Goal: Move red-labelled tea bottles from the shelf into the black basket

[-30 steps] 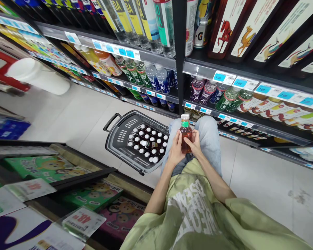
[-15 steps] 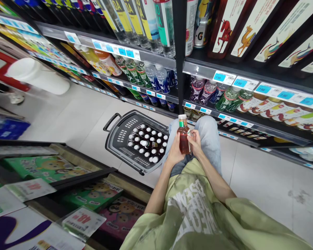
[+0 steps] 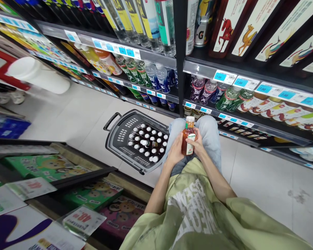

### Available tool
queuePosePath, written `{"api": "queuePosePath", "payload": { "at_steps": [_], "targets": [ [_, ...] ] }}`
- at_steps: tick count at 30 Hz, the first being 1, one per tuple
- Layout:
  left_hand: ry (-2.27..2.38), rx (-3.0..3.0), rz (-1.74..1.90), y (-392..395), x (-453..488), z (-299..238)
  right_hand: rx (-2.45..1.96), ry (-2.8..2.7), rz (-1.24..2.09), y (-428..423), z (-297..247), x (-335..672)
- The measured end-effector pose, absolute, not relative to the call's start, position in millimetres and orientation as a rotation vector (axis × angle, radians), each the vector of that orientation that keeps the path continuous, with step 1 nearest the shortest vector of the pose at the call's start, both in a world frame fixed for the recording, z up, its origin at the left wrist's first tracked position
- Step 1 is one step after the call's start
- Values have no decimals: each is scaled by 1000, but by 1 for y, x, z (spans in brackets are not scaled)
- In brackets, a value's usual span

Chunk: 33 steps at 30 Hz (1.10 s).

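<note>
Both my hands hold a small bottle of amber drink [image 3: 188, 139] with a white cap and green neck label, upright above my knee. My left hand [image 3: 175, 152] cups its left side and my right hand [image 3: 199, 144] wraps its right side, fingers over the white label. Just left of my legs on the floor sits a dark grey shopping basket [image 3: 120, 133] filled with several white-capped bottles of the same kind.
Drink shelves [image 3: 211, 69] with blue price tags run across the front, packed with bottles. A freezer chest [image 3: 67, 173] with boxed goods lies at lower left. A white cylinder [image 3: 38, 76] on a red frame stands at far left over pale floor tiles.
The bottle has been turned in my hands so its white label now faces me, and it has shifted slightly right. A pair of shoes has appeared at the far left.
</note>
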<state>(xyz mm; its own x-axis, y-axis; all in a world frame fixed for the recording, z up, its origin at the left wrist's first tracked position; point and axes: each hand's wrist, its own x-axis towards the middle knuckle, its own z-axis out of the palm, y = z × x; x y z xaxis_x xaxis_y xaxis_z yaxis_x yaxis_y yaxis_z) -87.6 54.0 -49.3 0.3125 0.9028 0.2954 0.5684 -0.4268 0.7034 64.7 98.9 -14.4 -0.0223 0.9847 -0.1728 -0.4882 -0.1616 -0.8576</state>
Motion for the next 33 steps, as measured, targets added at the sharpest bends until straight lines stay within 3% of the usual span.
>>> {"api": "queuePosePath", "payload": {
  "at_steps": [7,33],
  "targets": [
    [1304,2101,918,55,-86,-40,-967,-531,1486,104,-18,65],
    [1322,2112,910,60,-85,-34,-1046,-679,1381,101,-17,61]
  ]
}}
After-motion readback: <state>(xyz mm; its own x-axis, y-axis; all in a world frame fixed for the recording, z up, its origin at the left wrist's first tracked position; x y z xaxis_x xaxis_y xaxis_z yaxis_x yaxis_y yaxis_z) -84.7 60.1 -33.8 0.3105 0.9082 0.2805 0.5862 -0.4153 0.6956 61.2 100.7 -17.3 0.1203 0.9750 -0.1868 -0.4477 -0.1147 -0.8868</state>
